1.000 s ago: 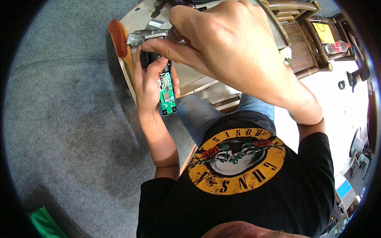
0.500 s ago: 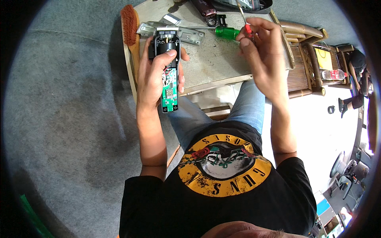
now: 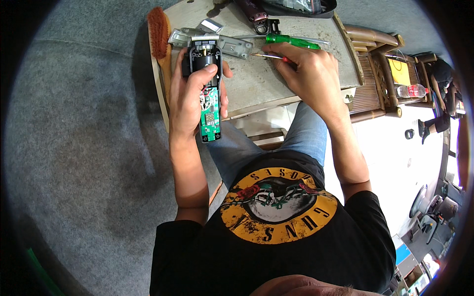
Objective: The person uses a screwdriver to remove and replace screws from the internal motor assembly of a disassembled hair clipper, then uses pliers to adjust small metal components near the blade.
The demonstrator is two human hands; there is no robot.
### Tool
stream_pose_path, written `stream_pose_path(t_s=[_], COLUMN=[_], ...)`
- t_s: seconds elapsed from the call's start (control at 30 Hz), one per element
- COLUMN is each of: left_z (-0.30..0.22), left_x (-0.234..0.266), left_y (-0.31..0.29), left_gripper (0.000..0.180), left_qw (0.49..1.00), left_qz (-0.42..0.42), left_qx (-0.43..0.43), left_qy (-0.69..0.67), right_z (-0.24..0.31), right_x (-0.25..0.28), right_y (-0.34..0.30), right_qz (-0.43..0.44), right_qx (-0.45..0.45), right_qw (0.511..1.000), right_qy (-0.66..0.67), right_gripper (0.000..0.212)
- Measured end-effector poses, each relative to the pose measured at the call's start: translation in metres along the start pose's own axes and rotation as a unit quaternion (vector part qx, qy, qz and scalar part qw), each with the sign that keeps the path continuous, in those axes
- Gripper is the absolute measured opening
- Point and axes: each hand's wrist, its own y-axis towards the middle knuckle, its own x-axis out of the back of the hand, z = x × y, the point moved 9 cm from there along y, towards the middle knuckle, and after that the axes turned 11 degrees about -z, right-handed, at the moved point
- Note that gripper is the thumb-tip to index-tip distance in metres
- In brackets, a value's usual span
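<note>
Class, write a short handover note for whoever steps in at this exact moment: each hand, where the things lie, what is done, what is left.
Left hand: grips the opened hair clipper, cover off, green circuit board showing.
Right hand: rests on the wooden table, fingers on a thin screwdriver.
Nearby: green-handled screwdriver, metal cover piece, brush at the table's left edge.
Done: clipper opened.
Left: likely the inside work and closing up.
</note>
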Motion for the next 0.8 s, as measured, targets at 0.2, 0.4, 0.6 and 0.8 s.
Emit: stream_pose_path(t_s=[0.2,0.4,0.6,0.8], left_z=[0.005,0.002,0.003,0.008], left_x=[0.004,0.005,0.006,0.008], left_y=[0.000,0.000,0.001,0.006], left_gripper=[0.040,0.041,0.040,0.033], left_qw=[1.000,1.000,1.000,1.000], left_qz=[-0.006,-0.003,-0.009,-0.005], left_qx=[0.024,0.007,-0.021,-0.016], left_qy=[-0.006,-0.009,0.016,-0.018], right_z=[0.002,0.004,0.001,0.034], right_x=[0.000,-0.001,-0.002,-0.028], right_y=[0.005,0.005,0.002,0.002], right_qz=[0.005,0.024,-0.022,0.002], right_qx=[0.002,-0.003,-0.104,-0.212], right_qw=[1.000,1.000,0.986,0.905], right_qy=[-0.007,-0.017,0.131,0.368], right_gripper=[0.017,0.015,0.021,0.019])
